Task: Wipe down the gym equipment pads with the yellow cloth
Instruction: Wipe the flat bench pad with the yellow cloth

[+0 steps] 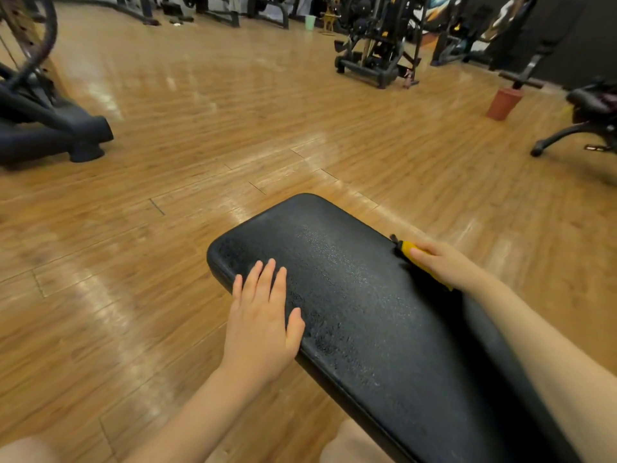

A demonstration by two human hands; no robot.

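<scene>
A wooden floor (233, 135) spreads under the black bench (367, 312), whose pad runs from the lower right toward the middle, with dark machines (377, 45) and a reddish bin (503, 103) well beyond it. The left hand (262, 325) lies flat and open on the pad's left edge, fingers spread, gripping nothing. The right hand (444, 265) is closed over the yellow cloth (415, 259), pressing it against the pad's right edge.
</scene>
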